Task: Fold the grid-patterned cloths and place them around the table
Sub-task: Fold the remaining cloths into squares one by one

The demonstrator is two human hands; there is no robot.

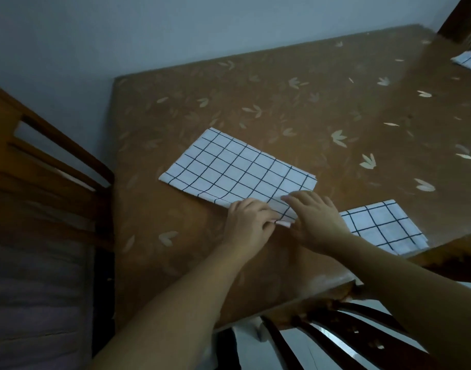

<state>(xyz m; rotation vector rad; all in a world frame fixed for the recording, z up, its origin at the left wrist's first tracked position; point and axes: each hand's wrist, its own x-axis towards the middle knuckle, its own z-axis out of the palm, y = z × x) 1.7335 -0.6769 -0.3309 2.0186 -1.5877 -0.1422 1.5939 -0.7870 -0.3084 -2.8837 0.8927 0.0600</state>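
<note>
Your two forearms enter from the bottom edge, passing over the dark slatted chair back (335,332) tucked against the near side of the table (295,102).

Left hand (249,222): fingers curled, pinching the near corner of the grid cloth (237,166). Knuckles up, hand at the cloth's near edge.

Right hand (313,218): fingers stretched out and close together, lying flat on the same corner, just beside the left hand. The fingertips point toward the left hand. A pale strip under those fingertips looks like a lifted layer of the cloth, though motion blur makes that uncertain.

Grid cloth: white with dark lines, folded to a rectangle, lying flat on the table and set at a slant. Most of it stretches away from your hands toward the far left; only the near corner is covered.

Second grid cloth (383,228): folded, flat, near the table's right-hand edge, just behind your right wrist and apart from the first.

Third grid cloth (469,60): far right corner of the table, cut off by the frame.

Wooden chair (42,169) with a purple cushion (36,289) stands at the table's left side.
</note>
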